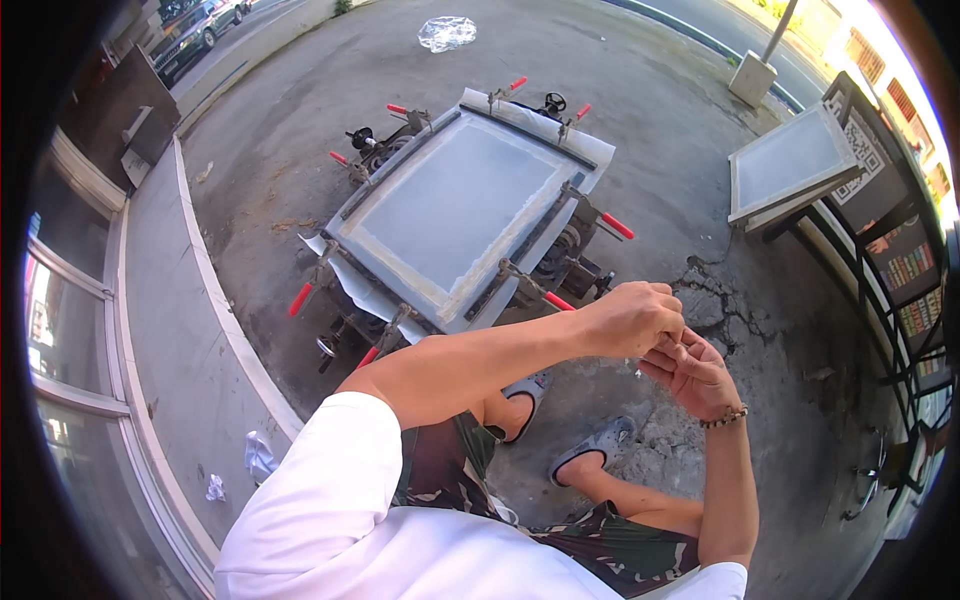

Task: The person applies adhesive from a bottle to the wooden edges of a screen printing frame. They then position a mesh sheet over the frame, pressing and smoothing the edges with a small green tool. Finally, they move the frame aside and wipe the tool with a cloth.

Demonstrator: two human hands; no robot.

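Out to the right of the stretching rig, my two hands meet. My left hand [632, 322] is closed, its fingers curled down and pressed against the other hand's fingertips. My right hand [692, 375], with a beaded bracelet [724, 416] at the wrist, has its fingers bent into a pinch. Whatever lies between the fingers is too small to make out; a tiny whitish bit shows below them. Beyond my left forearm, a frame with pale mesh [455, 205] lies flat, a whitish band around its inside edge. Several red-handled clamps [617, 226] surround it.
Another meshed frame [790, 165] leans against a dark signboard [885, 200] at right. Crumpled clear plastic [447, 34] lies on the concrete at the far side. Cracked concrete [715, 300] runs near my hands. Crumpled paper [259, 456] sits on the left ledge beside glass panels [75, 330].
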